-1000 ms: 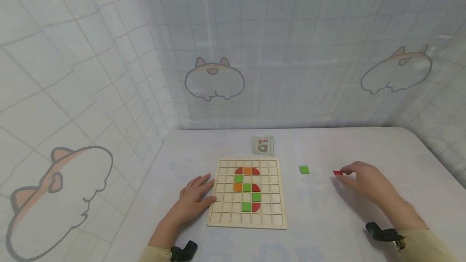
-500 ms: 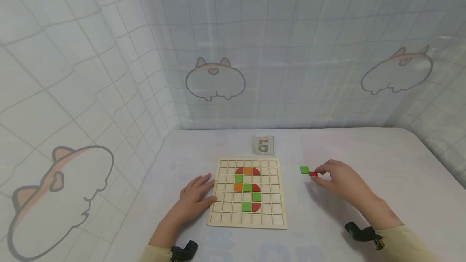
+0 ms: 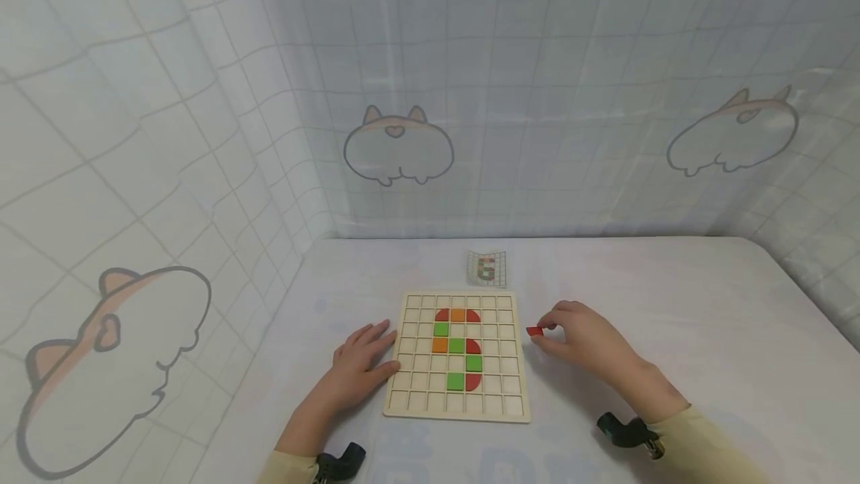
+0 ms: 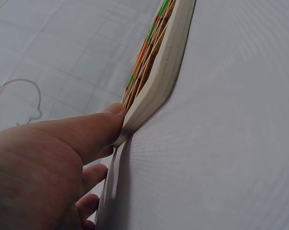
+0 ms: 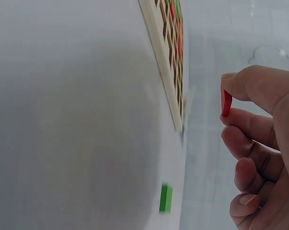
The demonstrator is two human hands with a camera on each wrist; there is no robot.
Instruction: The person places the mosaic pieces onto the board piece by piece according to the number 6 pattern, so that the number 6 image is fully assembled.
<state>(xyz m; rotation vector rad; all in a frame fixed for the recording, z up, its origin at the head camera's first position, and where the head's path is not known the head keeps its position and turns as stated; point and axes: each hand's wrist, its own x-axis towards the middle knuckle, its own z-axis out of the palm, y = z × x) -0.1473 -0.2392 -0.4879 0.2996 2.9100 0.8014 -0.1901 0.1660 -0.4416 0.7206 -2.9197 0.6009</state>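
A pale wooden grid board (image 3: 419,402) lies on the white table, with green and orange square tiles and red round-edged tiles set in some of its cells. My left hand (image 3: 359,370) rests at the board's left edge, fingers stretched out; in the left wrist view its thumb (image 4: 94,129) touches the rim. To the right of the board, my right hand (image 3: 591,338) pinches a small red tile (image 3: 534,332) between thumb and forefinger, held above the table. A loose green tile (image 5: 166,198) lies on the table in the right wrist view; the right hand hides it from the head view.
A small patterned card (image 3: 487,269), slightly curled, lies just beyond the board's far edge. A pale curtain (image 3: 524,133) with grid lines and cartoon animals rises behind the table (image 3: 725,297) and along its sides.
My right hand has moved left with the red tile, past the loose green tile, to near the board's right edge. The left hand stays put.
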